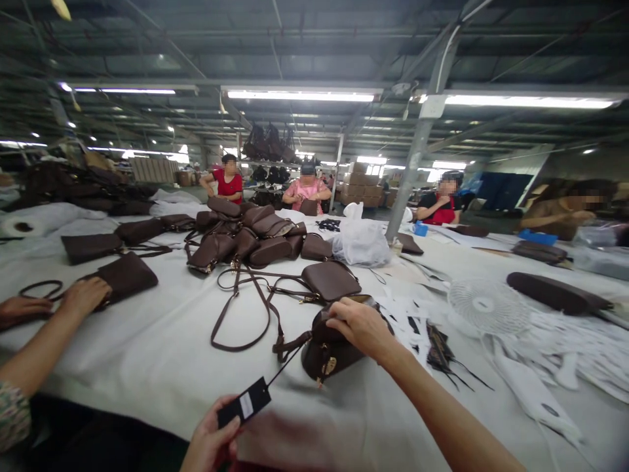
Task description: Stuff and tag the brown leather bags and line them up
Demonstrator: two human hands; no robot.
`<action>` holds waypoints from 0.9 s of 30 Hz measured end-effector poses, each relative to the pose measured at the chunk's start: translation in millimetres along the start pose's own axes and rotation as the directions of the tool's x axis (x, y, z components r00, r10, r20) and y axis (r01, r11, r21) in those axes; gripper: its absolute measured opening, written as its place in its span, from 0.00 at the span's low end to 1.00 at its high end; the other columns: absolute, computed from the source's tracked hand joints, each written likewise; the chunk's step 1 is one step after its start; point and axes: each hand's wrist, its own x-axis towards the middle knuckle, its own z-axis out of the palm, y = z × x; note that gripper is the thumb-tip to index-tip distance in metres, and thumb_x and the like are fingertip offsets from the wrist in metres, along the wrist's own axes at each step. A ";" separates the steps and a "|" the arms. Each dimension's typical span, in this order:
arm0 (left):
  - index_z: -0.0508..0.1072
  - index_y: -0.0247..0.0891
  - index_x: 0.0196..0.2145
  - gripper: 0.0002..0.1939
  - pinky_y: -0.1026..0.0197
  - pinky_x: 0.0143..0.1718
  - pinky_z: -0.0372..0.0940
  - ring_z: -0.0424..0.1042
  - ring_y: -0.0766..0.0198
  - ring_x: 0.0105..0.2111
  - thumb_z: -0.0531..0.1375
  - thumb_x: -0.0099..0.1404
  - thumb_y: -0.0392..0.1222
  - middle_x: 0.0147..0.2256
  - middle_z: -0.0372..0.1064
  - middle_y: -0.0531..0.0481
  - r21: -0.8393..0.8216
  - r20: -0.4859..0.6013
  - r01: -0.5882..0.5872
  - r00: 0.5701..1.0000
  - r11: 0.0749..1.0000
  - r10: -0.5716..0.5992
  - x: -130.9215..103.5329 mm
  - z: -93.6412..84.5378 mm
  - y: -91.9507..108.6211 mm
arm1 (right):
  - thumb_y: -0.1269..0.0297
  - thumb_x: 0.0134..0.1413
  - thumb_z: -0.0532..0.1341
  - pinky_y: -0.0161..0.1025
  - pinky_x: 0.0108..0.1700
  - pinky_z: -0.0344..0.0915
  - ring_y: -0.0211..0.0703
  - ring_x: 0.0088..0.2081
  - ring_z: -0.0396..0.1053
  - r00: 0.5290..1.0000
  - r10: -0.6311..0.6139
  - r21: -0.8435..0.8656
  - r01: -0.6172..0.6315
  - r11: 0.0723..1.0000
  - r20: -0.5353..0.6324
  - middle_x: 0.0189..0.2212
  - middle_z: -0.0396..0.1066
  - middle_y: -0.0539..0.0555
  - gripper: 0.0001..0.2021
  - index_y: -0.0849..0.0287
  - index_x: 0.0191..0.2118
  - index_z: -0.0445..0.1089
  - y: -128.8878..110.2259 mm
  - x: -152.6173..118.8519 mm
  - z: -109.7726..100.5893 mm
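Observation:
Between the thumb and fingers of my left hand (213,436) is a black hang tag (244,402) with a white label, near the table's front edge. A thin black cord runs from the tag up to a dark brown handbag (322,360) with a gold-coloured emblem. My right hand (361,324) lies over the top of this bag, its fingers curled on the upper edge; the bag's mouth stands partly apart beside the hand. Just behind lies another brown handbag (331,280), with a long strap (240,344) looping out to the left on the white cloth.
Brown handbags (246,239) are piled mid-table, beside a clear plastic bag (363,242). On the right lie black tags (439,351), a white fan (486,305) and white strips. At left, a co-worker's hand (86,295) rests on a bag. A post (410,177) rises behind; several people sit opposite.

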 end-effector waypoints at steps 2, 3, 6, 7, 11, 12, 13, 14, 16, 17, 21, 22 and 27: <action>0.71 0.39 0.44 0.25 0.62 0.23 0.65 0.70 0.62 0.21 0.65 0.52 0.54 0.24 0.72 0.52 0.192 -0.017 -0.110 0.993 0.975 0.115 -3.1 -10.1 0.3 | 0.61 0.61 0.59 0.34 0.34 0.58 0.40 0.36 0.69 1.000 -0.004 -0.002 0.004 1.000 -0.004 0.36 0.70 0.52 0.06 0.56 0.35 0.70 1.4 1.0 2.9; 0.72 0.40 0.46 0.25 0.59 0.30 0.69 0.74 0.57 0.28 0.64 0.53 0.54 0.30 0.75 0.49 0.307 -0.009 -0.180 0.981 0.935 0.192 -3.4 -10.5 4.8 | 0.62 0.60 0.59 0.34 0.34 0.58 0.40 0.36 0.69 1.000 -0.010 0.005 0.010 1.000 -0.009 0.35 0.70 0.52 0.06 0.56 0.35 0.70 1.8 1.2 3.9; 0.72 0.42 0.49 0.23 0.50 0.50 0.67 0.70 0.49 0.50 0.60 0.59 0.53 0.49 0.72 0.43 0.562 0.081 -0.403 0.896 0.722 0.437 2.8 6.7 31.4 | 0.64 0.60 0.59 0.35 0.35 0.59 0.40 0.35 0.69 0.999 -0.025 0.061 0.027 0.998 -0.035 0.35 0.70 0.52 0.04 0.57 0.35 0.69 3.4 -0.1 4.9; 0.73 0.42 0.50 0.22 0.47 0.54 0.64 0.67 0.48 0.54 0.58 0.60 0.52 0.52 0.69 0.42 0.599 0.122 -0.463 0.859 0.654 0.497 7.3 17.9 42.4 | 0.65 0.59 0.58 0.35 0.36 0.60 0.40 0.36 0.68 0.999 -0.035 0.090 0.039 0.995 -0.041 0.35 0.69 0.51 0.04 0.57 0.35 0.69 4.2 -1.2 4.7; 0.70 0.40 0.53 0.21 0.46 0.61 0.55 0.62 0.52 0.58 0.53 0.64 0.45 0.57 0.65 0.41 0.591 0.302 -0.620 0.764 0.516 0.571 31.2 76.6 80.8 | 0.69 0.57 0.59 0.36 0.38 0.62 0.41 0.36 0.68 0.997 -0.066 0.174 0.073 0.982 -0.043 0.35 0.69 0.51 0.01 0.57 0.35 0.67 7.8 -7.9 2.3; 0.69 0.39 0.54 0.22 0.48 0.61 0.56 0.63 0.53 0.58 0.53 0.63 0.43 0.56 0.66 0.41 0.570 0.361 -0.634 0.764 0.522 0.534 37.0 91.2 87.8 | 0.71 0.56 0.59 0.37 0.38 0.62 0.41 0.36 0.68 0.997 -0.070 0.186 0.076 0.980 -0.037 0.35 0.69 0.51 0.03 0.56 0.36 0.67 8.8 -10.4 1.7; 0.69 0.39 0.54 0.21 0.50 0.59 0.58 0.65 0.54 0.56 0.53 0.63 0.42 0.55 0.67 0.41 0.549 0.422 -0.643 0.765 0.534 0.487 42.2 104.4 93.8 | 0.72 0.55 0.59 0.37 0.38 0.63 0.41 0.37 0.69 0.996 -0.077 0.200 0.082 0.976 -0.035 0.36 0.69 0.51 0.04 0.56 0.37 0.66 9.9 -13.3 1.5; 0.70 0.39 0.52 0.20 0.52 0.57 0.60 0.67 0.55 0.53 0.54 0.63 0.40 0.53 0.69 0.42 0.530 0.480 -0.650 0.759 0.544 0.440 46.8 115.3 98.9 | 0.73 0.55 0.58 0.37 0.40 0.64 0.42 0.38 0.69 0.996 -0.087 0.215 0.093 0.972 -0.038 0.38 0.69 0.52 0.06 0.56 0.38 0.66 11.4 -16.3 1.7; 0.73 0.38 0.45 0.15 0.56 0.51 0.63 0.70 0.57 0.46 0.54 0.61 0.38 0.46 0.73 0.43 0.520 0.564 -0.663 0.740 0.539 0.366 53.7 129.0 107.7 | 0.75 0.54 0.57 0.38 0.44 0.66 0.42 0.43 0.69 0.993 -0.102 0.237 0.115 0.965 -0.066 0.46 0.67 0.54 0.10 0.56 0.41 0.66 16.4 -22.6 3.5; 0.73 0.37 0.41 0.13 0.57 0.48 0.64 0.71 0.57 0.43 0.54 0.60 0.37 0.42 0.74 0.44 0.529 0.584 -0.671 0.732 0.520 0.350 56.3 131.5 111.8 | 0.76 0.54 0.57 0.40 0.47 0.66 0.44 0.46 0.68 0.990 -0.102 0.232 0.122 0.965 -0.096 0.50 0.65 0.56 0.12 0.55 0.43 0.66 20.2 -25.4 5.0; 0.72 0.37 0.33 0.09 0.59 0.41 0.62 0.69 0.59 0.37 0.52 0.62 0.39 0.34 0.72 0.46 0.579 0.611 -0.705 0.708 0.409 0.355 64.4 121.2 128.7 | 0.78 0.49 0.61 0.49 0.56 0.60 0.53 0.57 0.60 0.978 -0.065 0.079 0.082 0.993 -0.197 0.56 0.60 0.60 0.19 0.56 0.47 0.66 40.6 -30.0 11.0; 0.71 0.38 0.33 0.09 0.60 0.40 0.62 0.69 0.59 0.36 0.51 0.63 0.40 0.34 0.71 0.47 0.580 0.624 -0.719 0.695 0.383 0.358 66.8 116.4 133.1 | 0.77 0.48 0.62 0.50 0.55 0.60 0.54 0.56 0.61 0.980 -0.064 0.040 0.073 0.997 -0.189 0.54 0.62 0.60 0.18 0.57 0.46 0.67 44.6 -29.2 11.9; 0.72 0.39 0.34 0.10 0.59 0.41 0.62 0.68 0.59 0.38 0.51 0.64 0.40 0.35 0.70 0.47 0.619 0.631 -0.741 0.667 0.260 0.397 83.3 99.0 151.1 | 0.71 0.53 0.63 0.43 0.43 0.62 0.48 0.41 0.67 0.991 -0.097 -0.050 0.092 0.994 -0.096 0.36 0.71 0.54 0.03 0.57 0.34 0.69 35.0 -23.0 12.6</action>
